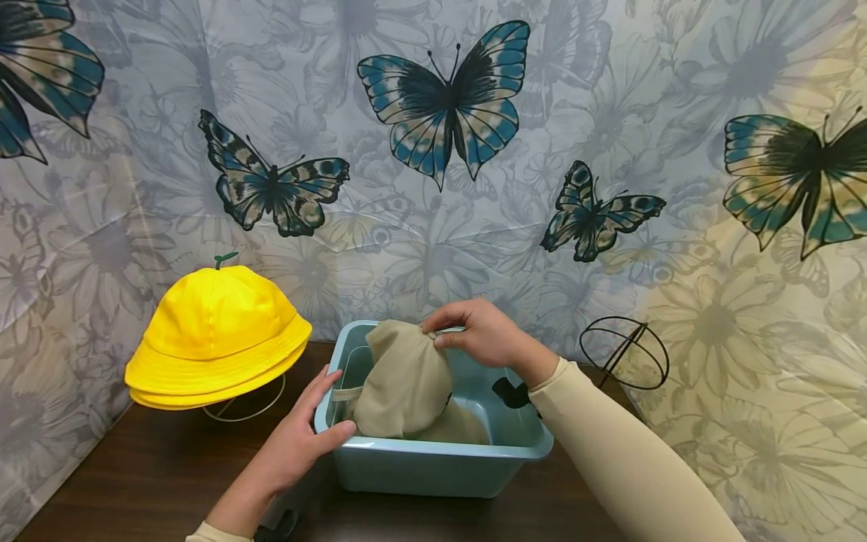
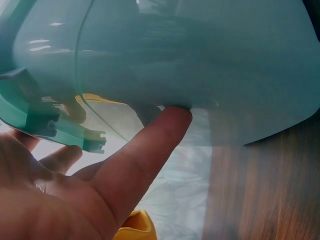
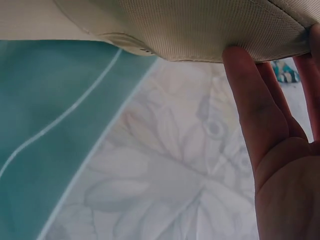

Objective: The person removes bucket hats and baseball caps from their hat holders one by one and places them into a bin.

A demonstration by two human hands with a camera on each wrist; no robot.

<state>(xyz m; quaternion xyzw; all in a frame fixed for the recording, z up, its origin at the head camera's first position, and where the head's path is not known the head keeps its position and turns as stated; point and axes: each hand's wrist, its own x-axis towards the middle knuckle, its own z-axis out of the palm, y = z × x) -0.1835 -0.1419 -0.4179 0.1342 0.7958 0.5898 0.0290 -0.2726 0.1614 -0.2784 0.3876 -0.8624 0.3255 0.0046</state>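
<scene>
A beige cloth cap [image 1: 406,376] stands partly above the pale blue plastic tub [image 1: 433,470], its lower part inside. Thumb and fingers of my right hand [image 1: 484,335] pinch the cap's upper edge; in the right wrist view, fingertips [image 3: 240,55] press against its stitched fabric. More beige fabric [image 1: 457,425] lies lower in the tub, partly covered by the cap. My left hand [image 1: 305,425] rests on the tub's left front corner. Its thumb [image 2: 155,150] lies straight along the tub wall in the left wrist view, with the other fingers spread by the left rim.
Stacked yellow bucket hats [image 1: 217,339] with a green sprout on top sit on a wire stand [image 1: 247,410] at the left. A black wire stand [image 1: 623,354] is behind my right forearm. Butterfly-printed cloth [image 1: 433,248] hangs behind the dark wooden table [image 1: 169,459].
</scene>
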